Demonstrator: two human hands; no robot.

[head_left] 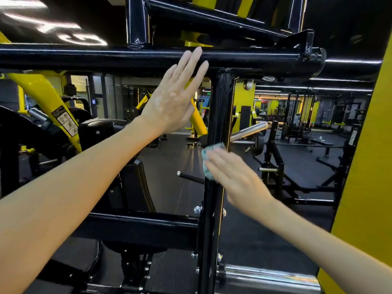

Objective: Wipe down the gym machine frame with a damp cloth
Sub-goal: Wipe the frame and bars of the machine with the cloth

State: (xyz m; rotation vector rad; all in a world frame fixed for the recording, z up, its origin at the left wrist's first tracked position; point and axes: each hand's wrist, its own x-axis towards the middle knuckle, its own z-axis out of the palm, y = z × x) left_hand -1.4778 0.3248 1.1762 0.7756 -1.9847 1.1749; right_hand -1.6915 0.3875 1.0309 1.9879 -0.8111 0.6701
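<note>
**Spotter:** Head view first. Where is the cloth sitting?

**Operator:** I'm seeing the cloth (209,164), a small teal wad with a fuzzy nap. It is pressing against the black upright post (220,107) of the gym machine frame (297,58), roughly midway between the top crossbar (84,57) and the lower crossbar (137,228).

**Spotter:** What are the hands doing?

**Operator:** My right hand (233,177) is lying over the cloth with fingers fairly flat, pushing it onto the post rather than fisting it. The thumb is hidden and the hand is blurring, so I'm not claiming a pinch. My left hand (171,100) is spreading wide, fingers straight, tips touching the top crossbar, holding nothing.

**Spotter:** How is it all going to handle?

**Operator:** I'm judging the cloth as light, soft and floppy, damp enough to cling. I'd be gathering it under the palm so it wraps the post's edges. The frame is looking like stiff painted steel, glossy and probably slick once wet. The post is square-edged, the top crossbar seems more rounded, and none of it is going to give.

**Spotter:** Anything nearby?

**Operator:** A short black peg (191,177) with a silver tip is sticking out just left of the cloth, and a chrome sleeve (249,130) is angling out to the right above it. I'm expecting the nap to snag there
</note>
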